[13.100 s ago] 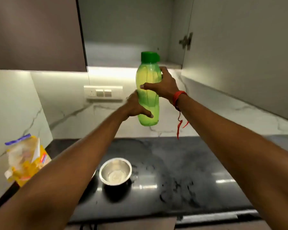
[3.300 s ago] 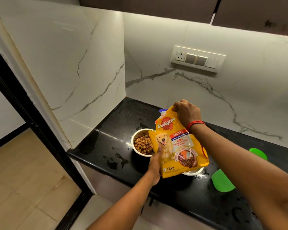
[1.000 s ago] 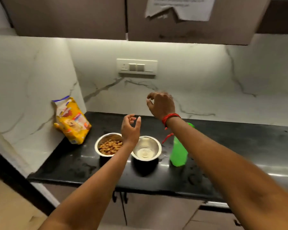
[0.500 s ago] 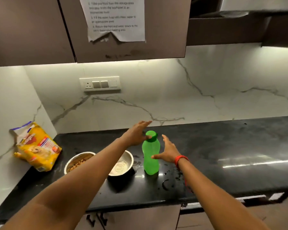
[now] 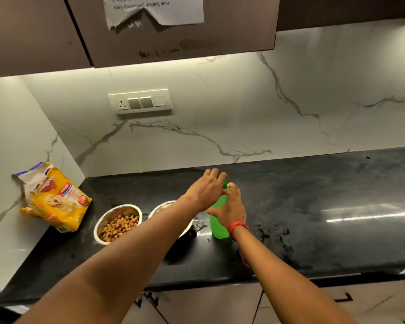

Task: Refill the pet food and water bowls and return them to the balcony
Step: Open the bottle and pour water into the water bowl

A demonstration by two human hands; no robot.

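A green water bottle (image 5: 218, 228) stands upright on the black counter (image 5: 313, 218). My right hand (image 5: 229, 206) wraps its body, a red thread at the wrist. My left hand (image 5: 207, 190) covers the bottle's cap from above. Left of the bottle sit two steel bowls: the food bowl (image 5: 117, 222) holds brown kibble, and the second bowl (image 5: 160, 206) is mostly hidden under my left forearm, so its contents are not visible.
A yellow pet food bag (image 5: 54, 199) leans in the left corner against the marble wall. A switch panel (image 5: 139, 101) is on the backsplash. Dark upper cabinets with a paper note (image 5: 154, 10) hang overhead. Wet patches lie near the bottle.
Both hands have closed onto the bottle: the right now grips its body and the left sits over the cap. The view has tilted down slightly.
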